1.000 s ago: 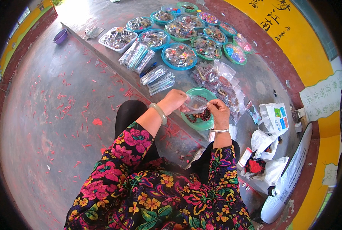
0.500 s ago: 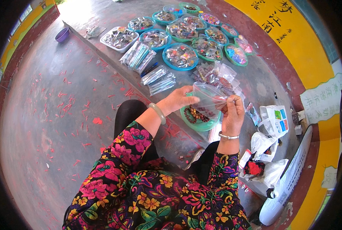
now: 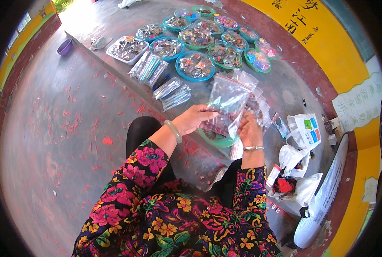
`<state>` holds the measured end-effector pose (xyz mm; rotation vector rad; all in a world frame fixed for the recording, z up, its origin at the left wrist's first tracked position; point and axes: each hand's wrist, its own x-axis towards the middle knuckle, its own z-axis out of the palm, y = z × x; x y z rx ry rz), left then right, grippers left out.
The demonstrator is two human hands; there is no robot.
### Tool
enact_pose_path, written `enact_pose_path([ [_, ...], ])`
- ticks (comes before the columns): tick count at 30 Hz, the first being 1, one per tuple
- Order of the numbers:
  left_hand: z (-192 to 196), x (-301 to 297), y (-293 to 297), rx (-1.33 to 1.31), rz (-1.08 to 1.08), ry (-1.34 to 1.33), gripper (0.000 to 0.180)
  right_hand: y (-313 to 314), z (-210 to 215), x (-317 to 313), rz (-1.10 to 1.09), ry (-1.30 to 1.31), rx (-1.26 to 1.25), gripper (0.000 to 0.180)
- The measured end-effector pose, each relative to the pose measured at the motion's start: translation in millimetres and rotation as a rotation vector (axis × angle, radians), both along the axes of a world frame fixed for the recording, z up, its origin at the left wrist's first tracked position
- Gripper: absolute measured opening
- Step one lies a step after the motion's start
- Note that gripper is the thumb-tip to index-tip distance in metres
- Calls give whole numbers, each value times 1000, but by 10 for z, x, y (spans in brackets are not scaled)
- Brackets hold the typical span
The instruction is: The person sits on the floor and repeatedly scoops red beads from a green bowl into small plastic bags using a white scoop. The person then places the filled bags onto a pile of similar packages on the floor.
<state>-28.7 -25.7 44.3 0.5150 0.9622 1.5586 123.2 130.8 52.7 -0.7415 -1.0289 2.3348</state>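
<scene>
A clear zip bag [image 3: 231,96] with a red strip along its top stands upright between my hands. My left hand [image 3: 194,121] pinches its lower left side between thumb and fingers. On the other side, the fingers of my right hand [image 3: 250,129] are closed on the lower right edge. Dark reddish beads show low behind or inside the clear plastic; I cannot tell which. Just below the bag is a light green bowl [image 3: 228,142], whose contents are mostly covered by the bag and hands.
Beyond my hands stand several basins of small packed items, among them a blue basin [image 3: 195,78] and a white tub [image 3: 121,61]. Plastic-wrapped bundles [image 3: 174,92] lie nearer. White carrier bags [image 3: 303,132] sit at right, a purple bowl [image 3: 64,47] far left.
The zip bag has gone from lying slanted with its top between my hands to standing upright, top away from me. Both hands now grip lower on its sides.
</scene>
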Motion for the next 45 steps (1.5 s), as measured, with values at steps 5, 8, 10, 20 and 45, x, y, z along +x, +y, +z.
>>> enact_pose_path([
  [5, -102, -81, 0, -187, 137, -34, 24, -245, -194, -140, 260, -141, 70, 25],
  [8, -153, -95, -22, -271, 122, 27, 26, -264, -325, -178, 217, -214, 31, 22],
  [10, -183, -92, -15, -321, 102, 66, 27, -278, -327, -198, 207, -206, -11, 20],
  [20, -102, -53, 63, -495, 61, 358, 32, 223, -458, -51, 164, -201, 14, 18],
  [45, -279, 75, 216, -372, -111, 739, 29, 2164, -1839, 424, -443, -583, -79, 19],
])
